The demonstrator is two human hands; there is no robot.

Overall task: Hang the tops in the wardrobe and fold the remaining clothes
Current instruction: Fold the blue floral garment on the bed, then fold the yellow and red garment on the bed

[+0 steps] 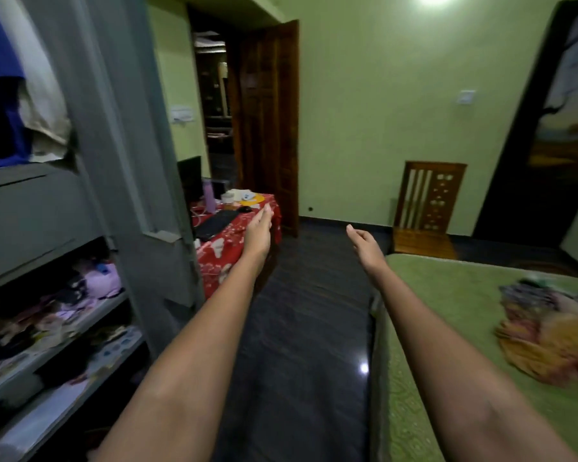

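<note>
Both my arms reach forward over the dark floor, and neither hand holds anything. My left hand (259, 230) has straight fingers and hovers in front of the red-covered table. My right hand (364, 243) is relaxed with loosely bent fingers, just left of the bed's corner. A grey wardrobe (121, 135) stands open at the left, with blue and beige tops (20, 105) hanging in its upper part. A pile of patterned orange and purple clothes (548, 331) lies on the green bed (454, 315) at the right.
The wardrobe's lower shelves (57, 315) hold several jumbled clothes. A table with a red cloth (234, 245) carries a keyboard, a bottle and small items. Behind it a wooden door (271, 128) stands open. A wooden chair (427, 208) sits against the green wall.
</note>
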